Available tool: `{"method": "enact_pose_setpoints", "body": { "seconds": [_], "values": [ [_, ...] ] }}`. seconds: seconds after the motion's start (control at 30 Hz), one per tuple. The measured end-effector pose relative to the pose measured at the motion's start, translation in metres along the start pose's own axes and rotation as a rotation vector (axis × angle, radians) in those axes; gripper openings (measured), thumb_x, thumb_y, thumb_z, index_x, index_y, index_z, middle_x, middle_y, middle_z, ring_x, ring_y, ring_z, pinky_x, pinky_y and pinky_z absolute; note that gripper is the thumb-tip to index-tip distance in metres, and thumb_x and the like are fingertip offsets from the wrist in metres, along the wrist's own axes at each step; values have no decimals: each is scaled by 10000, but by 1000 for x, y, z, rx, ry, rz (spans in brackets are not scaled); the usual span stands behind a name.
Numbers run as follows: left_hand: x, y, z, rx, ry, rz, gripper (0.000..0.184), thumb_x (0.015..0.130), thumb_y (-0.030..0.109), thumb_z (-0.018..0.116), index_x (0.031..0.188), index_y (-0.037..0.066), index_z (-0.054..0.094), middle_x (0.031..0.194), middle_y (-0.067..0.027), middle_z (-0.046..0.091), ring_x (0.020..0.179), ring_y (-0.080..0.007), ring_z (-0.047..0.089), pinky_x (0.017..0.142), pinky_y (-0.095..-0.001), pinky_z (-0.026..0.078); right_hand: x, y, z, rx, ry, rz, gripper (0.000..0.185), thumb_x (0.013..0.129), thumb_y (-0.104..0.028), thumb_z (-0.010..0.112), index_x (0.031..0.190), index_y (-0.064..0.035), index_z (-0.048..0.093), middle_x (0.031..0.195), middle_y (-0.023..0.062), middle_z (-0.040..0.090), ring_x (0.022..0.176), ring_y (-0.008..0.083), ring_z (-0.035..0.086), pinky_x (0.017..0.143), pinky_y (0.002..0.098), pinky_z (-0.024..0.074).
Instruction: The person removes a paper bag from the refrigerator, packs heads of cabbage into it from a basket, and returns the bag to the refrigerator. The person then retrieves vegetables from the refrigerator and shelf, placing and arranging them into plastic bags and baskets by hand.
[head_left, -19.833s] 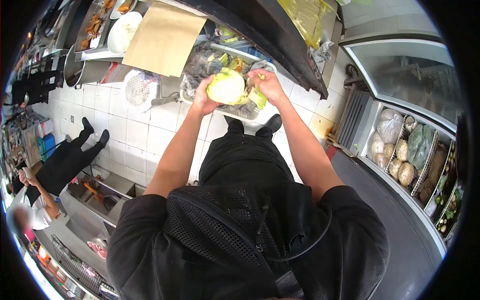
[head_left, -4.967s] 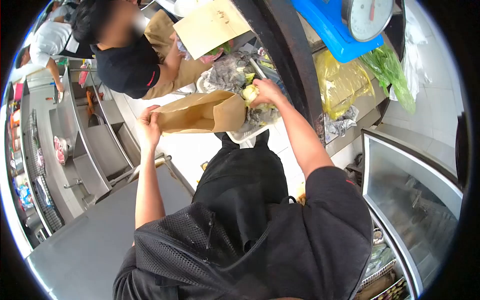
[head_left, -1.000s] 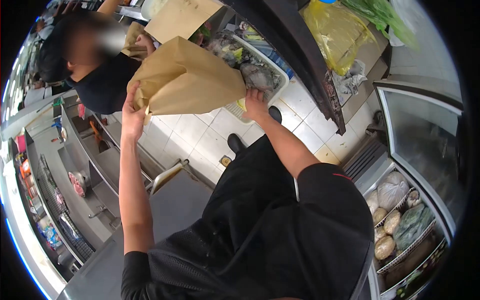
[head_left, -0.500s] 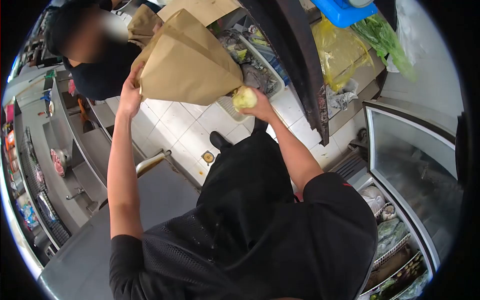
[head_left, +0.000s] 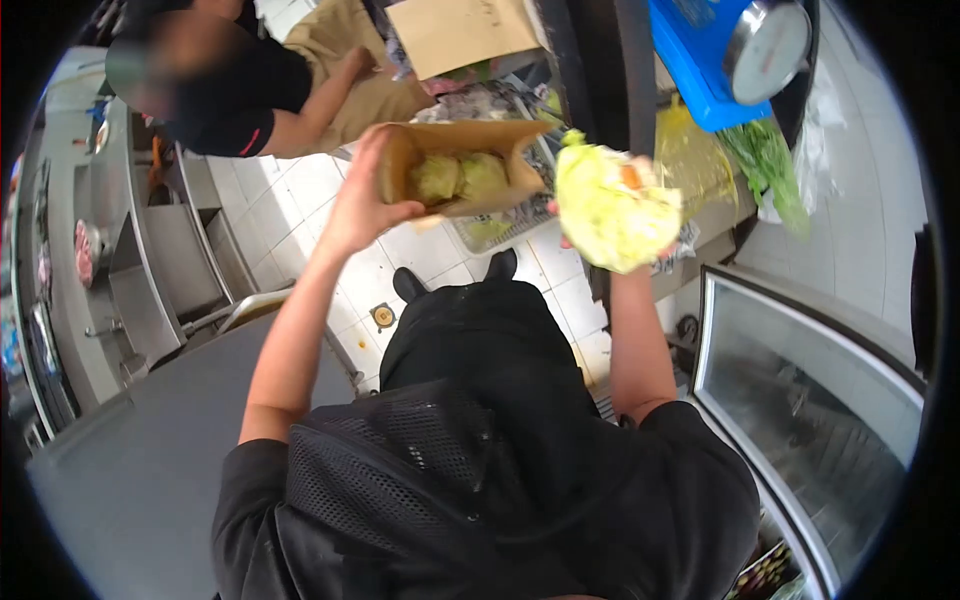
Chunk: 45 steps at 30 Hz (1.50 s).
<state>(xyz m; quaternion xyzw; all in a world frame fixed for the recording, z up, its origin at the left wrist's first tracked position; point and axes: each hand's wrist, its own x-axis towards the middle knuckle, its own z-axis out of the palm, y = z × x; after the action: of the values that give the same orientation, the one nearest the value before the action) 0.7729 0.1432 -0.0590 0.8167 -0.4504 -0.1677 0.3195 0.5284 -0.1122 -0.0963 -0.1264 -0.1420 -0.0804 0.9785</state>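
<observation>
My left hand (head_left: 365, 205) grips a brown paper bag (head_left: 470, 132) by its left edge, thumb over the near rim. The bag's mouth faces me, and pale green lettuce heads (head_left: 460, 178) show inside. To the right of the bag, apart from it, my right hand (head_left: 563, 238) holds a head of lettuce (head_left: 615, 215) from below, its brownish stem end turned up. Most of that hand is hidden behind the leaves.
A co-worker (head_left: 225, 90) sits at upper left. Beyond the bag is a white crate (head_left: 510, 238) with wrapped produce. A blue scale (head_left: 695, 50) and yellow plastic bag (head_left: 700, 150) are at upper right. A glass-lidded fridge (head_left: 790, 370) stands open at right; a grey counter (head_left: 170, 450) at left.
The paper bag has turned so its mouth now faces me. My right hand has moved up and right with the lettuce, away from the bag. The co-worker's arm has come into view.
</observation>
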Motion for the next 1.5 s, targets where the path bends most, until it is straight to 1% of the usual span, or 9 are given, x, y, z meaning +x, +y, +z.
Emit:
{"method": "enact_pose_setpoints", "body": {
  "seconds": [0.1, 0.2, 0.27, 0.47, 0.53, 0.7, 0.83, 1.37, 1.5],
  "values": [
    [-3, 14, 8, -46, 13, -20, 1063, 585, 124, 881, 1474, -21, 316, 1545, -186, 299, 1425, -349, 342, 1166, -389, 328, 39, -10, 29, 29, -63, 152, 1052, 537, -294, 965, 1391, -43, 405, 1373, 318, 448, 1235, 514, 509, 925, 635, 521],
    [0, 15, 11, -99, 16, -42, 1031, 595, 119, 860, 1466, -15, 324, 1550, -151, 286, 1414, -342, 359, 1153, -394, 350, 64, -13, -38, -204, 604, 308, 1035, 594, -345, 917, 1412, 36, 410, 1349, 162, 548, 1235, 282, 568, 1058, 412, 485],
    [1, 13, 10, -95, -33, 1, 989, 603, 119, 836, 1449, -6, 339, 1538, -158, 300, 1409, -352, 365, 1146, -394, 358, 113, 2, -9, -777, -76, 417, 891, 643, -259, 884, 1388, 7, 474, 1281, 112, 610, 1191, 228, 579, 1022, 384, 474],
    [8, 5, 2, -140, 12, 8, 836, 649, 32, 675, 1425, -19, 369, 1513, -180, 329, 1380, -375, 394, 1133, -396, 367, 161, 53, -19, -2355, -212, 984, 656, 670, -305, 800, 1216, 15, 630, 1090, 233, 686, 1034, 339, 662, 927, 410, 511],
    [10, -5, -3, -127, -13, -5, 781, 665, 40, 657, 1399, -33, 401, 1494, -184, 365, 1371, -378, 407, 1123, -400, 374, 157, 40, 38, -2187, -118, 1077, 524, 721, -285, 772, 1147, 4, 670, 1053, 214, 697, 979, 323, 677, 882, 391, 530],
    [5, -10, 0, -74, -20, 7, 679, 681, 41, 632, 1341, -22, 485, 1435, -199, 448, 1340, -386, 449, 1108, -409, 386, 111, -9, 42, -1575, 447, 80, 482, 789, -239, 815, 1199, -57, 641, 1043, 31, 671, 961, 163, 622, 834, 349, 511],
    [2, -8, -2, -73, -41, 22, 609, 738, -18, 589, 1342, 27, 526, 1400, -197, 505, 1245, -381, 525, 1060, -379, 431, 72, 0, 28, -1930, 204, 437, 1102, 677, -417, 871, 1538, -92, 265, 1464, 255, 420, 1371, 382, 413, 1117, 473, 372],
    [-22, 58, -15, -72, -123, -48, 525, 730, -69, 539, 1252, -19, 557, 1425, -187, 503, 1250, -417, 528, 1038, -426, 450, 17, 6, -27, -1388, 780, 860, 503, 891, -436, 700, 1099, 19, 648, 771, 142, 700, 575, 178, 645, 571, 323, 519],
    [-28, 73, -36, -67, -95, -121, 519, 721, -82, 544, 1235, -24, 572, 1402, -161, 530, 1261, -369, 547, 1050, -392, 439, 72, 7, -122, -1918, 749, 589, 385, 867, -284, 679, 1147, -21, 659, 1007, 223, 704, 999, 361, 679, 873, 419, 519]
  ]
}}
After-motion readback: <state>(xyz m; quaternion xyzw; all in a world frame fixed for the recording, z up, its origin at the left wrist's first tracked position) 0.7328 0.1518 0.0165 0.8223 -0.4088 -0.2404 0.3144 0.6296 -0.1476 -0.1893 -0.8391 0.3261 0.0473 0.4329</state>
